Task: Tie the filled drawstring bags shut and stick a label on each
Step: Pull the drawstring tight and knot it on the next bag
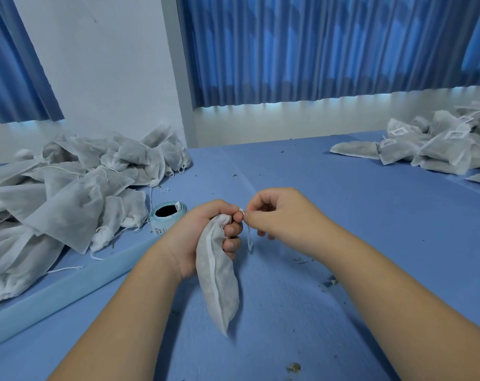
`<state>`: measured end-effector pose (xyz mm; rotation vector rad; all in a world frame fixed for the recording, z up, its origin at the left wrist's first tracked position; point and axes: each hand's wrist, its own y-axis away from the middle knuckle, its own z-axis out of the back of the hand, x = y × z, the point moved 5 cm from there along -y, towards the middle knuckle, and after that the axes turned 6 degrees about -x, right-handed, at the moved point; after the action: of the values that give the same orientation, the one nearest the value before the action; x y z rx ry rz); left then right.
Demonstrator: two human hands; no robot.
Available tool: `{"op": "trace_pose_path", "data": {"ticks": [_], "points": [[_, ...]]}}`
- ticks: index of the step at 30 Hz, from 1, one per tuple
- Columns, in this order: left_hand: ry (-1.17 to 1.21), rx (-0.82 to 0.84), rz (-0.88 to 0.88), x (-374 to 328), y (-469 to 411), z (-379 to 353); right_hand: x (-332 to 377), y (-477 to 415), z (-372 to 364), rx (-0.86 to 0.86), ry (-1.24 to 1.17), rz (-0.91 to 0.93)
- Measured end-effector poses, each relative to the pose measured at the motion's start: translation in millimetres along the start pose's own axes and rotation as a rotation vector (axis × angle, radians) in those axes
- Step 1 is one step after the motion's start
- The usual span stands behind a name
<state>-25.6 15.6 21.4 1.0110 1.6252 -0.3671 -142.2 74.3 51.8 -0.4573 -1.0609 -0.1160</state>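
At frame centre the left hand (205,237) grips the bag (218,281) by its neck, long axis hanging downward, while the right hand (277,215), just right, pinches its drawstring (249,240).

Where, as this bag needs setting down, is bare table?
The table is bare between the left pile and the labelled pile far right. Crowded: the left side, around the label roll.

Mid-frame, left grip (203,235) fingers (232,230) curled round white filled fabric bag (216,276); right grip (277,215) just beside, pinching thin white drawstring (249,239); bare forearms enter from bottom.
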Motion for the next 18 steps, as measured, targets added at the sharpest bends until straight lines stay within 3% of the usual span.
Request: {"op": "trace_pose_path", "data": {"ticks": [18], "points": [[-0.202,-0.115,-0.043,-2.6,4.8,1.0,2.5,4.0,6.2,0.118,-0.038,-0.021]]}}
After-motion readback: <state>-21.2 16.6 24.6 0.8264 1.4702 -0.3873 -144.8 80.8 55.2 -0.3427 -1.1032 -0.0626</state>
